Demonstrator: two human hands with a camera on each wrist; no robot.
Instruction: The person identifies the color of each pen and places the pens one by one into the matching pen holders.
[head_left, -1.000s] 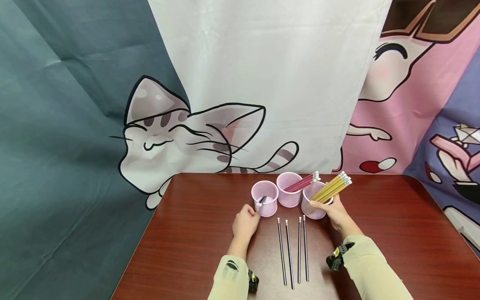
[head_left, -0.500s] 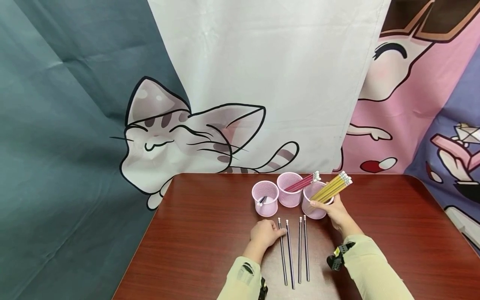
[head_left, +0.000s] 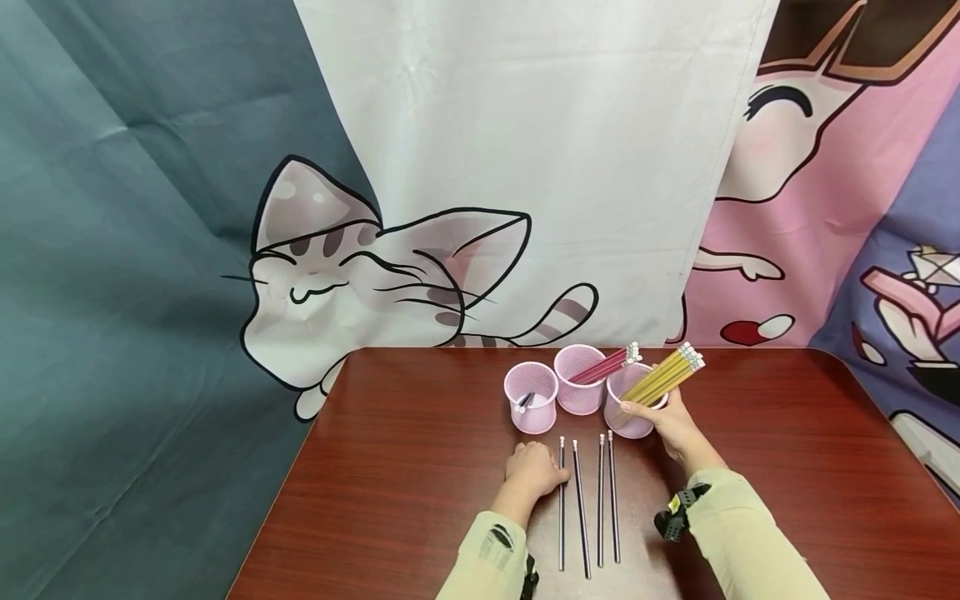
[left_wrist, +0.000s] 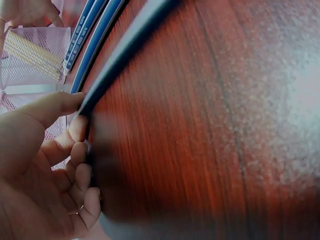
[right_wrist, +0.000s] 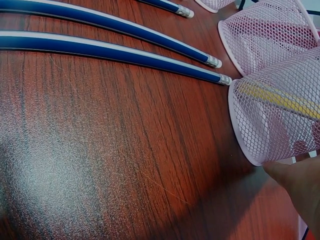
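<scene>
My left hand (head_left: 534,471) pinches a dark blue pencil (left_wrist: 127,47) between thumb and index finger; the other fingers are curled beside it in the left wrist view. That pencil is the leftmost of the row, its eraser end pointing away from me. Three more blue pencils (head_left: 581,508) lie to its right on the table. With my right hand (head_left: 678,429) I hold a pink mesh pencil cup (head_left: 626,423) full of yellow pencils (head_left: 660,377), thumb on its near side. The far fingers are hidden behind the cup.
A second mesh cup (head_left: 577,402) holding red pencils (head_left: 603,367) stands behind, in the middle. At the left, a third cup (head_left: 536,419) has a few blue pencils (head_left: 525,402) leaning in it. A cartoon-printed cloth (head_left: 600,167) hangs behind the brown table (head_left: 390,467).
My left hand has come from beside the left cup, right and toward me, to the leftmost blue pencil and pinched it. That pencil has swung slightly straighter. The right hand has stayed put.
</scene>
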